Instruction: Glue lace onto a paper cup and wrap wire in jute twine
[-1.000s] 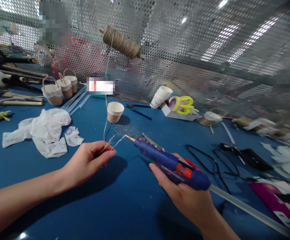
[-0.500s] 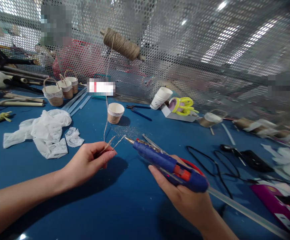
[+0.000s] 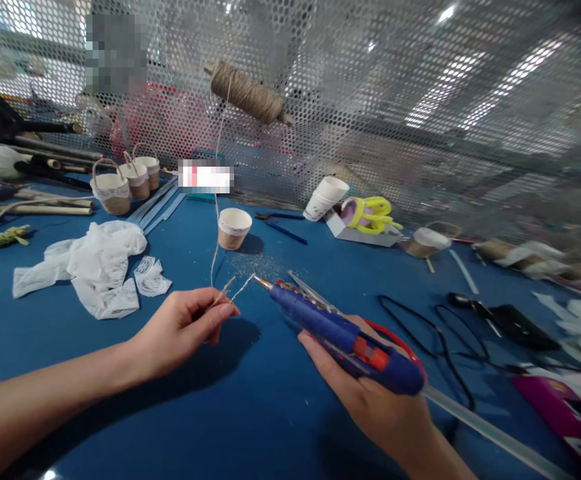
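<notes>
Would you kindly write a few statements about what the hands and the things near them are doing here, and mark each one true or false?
1. The left hand pinches the end of the twine. True.
2. The right hand holds a pair of pliers. False: it grips a blue glue gun.
3. The twine runs up to a spool mounted on the mesh panel. True.
4. The paper cup just beyond the hands lies on its side. False: it stands upright with its mouth up.
5. The glue gun's nozzle points at the twine end in the left hand. True.
</notes>
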{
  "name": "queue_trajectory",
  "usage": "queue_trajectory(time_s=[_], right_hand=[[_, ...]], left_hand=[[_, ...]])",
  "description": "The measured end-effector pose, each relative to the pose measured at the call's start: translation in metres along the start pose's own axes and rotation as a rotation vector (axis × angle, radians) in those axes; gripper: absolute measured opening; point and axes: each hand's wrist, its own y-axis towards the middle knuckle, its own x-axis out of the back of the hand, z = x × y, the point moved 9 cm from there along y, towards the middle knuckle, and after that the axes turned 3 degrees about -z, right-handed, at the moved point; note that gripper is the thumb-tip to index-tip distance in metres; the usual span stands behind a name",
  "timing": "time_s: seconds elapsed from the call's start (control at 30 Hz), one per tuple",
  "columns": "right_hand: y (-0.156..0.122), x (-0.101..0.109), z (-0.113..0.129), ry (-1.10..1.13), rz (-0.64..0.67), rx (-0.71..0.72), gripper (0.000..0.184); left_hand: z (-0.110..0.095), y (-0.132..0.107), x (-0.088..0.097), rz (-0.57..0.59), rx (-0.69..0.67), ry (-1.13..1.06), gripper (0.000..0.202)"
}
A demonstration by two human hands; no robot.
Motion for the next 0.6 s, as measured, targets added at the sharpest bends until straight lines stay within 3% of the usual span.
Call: queue_trajectory(time_s=[0.6], right_hand=[[0.0030, 0.0013, -0.0006, 0.014, 0.004, -0.027, 0.016]], left_hand=[[-0.0022, 0.0015, -0.0021, 0.029, -0.002, -0.056, 0.029]])
